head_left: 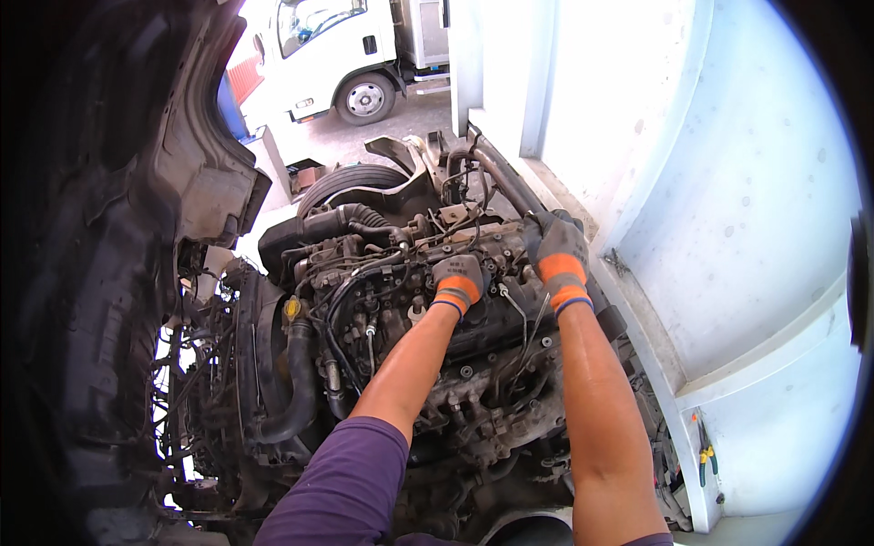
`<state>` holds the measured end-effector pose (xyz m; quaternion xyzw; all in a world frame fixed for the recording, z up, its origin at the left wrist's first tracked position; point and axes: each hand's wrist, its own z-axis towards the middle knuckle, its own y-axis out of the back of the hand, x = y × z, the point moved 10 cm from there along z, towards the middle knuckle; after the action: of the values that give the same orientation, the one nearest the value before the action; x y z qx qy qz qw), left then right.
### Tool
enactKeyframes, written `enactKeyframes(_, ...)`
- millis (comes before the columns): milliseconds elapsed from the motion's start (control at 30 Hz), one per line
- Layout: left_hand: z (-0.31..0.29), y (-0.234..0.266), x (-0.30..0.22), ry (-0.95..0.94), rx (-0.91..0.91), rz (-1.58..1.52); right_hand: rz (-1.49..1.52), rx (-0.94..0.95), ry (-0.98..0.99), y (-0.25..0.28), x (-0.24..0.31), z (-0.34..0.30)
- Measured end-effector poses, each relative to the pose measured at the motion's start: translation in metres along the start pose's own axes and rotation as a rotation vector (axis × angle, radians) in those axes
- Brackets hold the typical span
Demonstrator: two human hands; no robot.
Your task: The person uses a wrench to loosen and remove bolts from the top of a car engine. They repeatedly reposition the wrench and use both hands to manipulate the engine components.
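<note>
A greasy truck engine (482,338) fills the middle of the view, crossed by thin metal pipes, wiring and hoses. Over its top, near the centre, my left hand (458,278) in a grey and orange work glove is closed, the fingers curled down out of sight among the pipes. Farther right, my right hand (560,257), gloved alike, is closed at the engine's far right end, beside a long dark tube (510,177). What either hand grips is hidden. A bent thin metal pipe (521,314) runs between my forearms.
The raised dark cab (137,182) hangs along the left. A thick black hose (300,364) with a yellow cap (292,308) stands left of the engine. Beyond are a tyre (355,182) and a white truck (337,64). Pliers (706,453) hang on the white box wall (756,237) at right.
</note>
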<state>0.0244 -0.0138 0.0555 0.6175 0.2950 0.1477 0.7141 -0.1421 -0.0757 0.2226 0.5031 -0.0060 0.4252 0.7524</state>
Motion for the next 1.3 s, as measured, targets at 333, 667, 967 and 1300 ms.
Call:
enactKeyframes(333,0.004,-0.007,0.006,0.029,0.041,0.028,0.009,0.039,-0.037,-0.001,0.003,-0.002)
enactKeyframes(667,0.003,-0.004,0.011,0.033,0.001,-0.007,-0.002,0.014,-0.006,0.0,0.008,-0.002)
enactKeyframes(967,0.0,0.001,0.008,-0.002,-0.011,-0.045,-0.011,-0.017,0.02,0.003,0.008,-0.003)
enactKeyframes(1300,-0.004,0.002,0.006,-0.03,-0.08,-0.118,-0.033,0.007,0.018,0.0,0.006,-0.001)
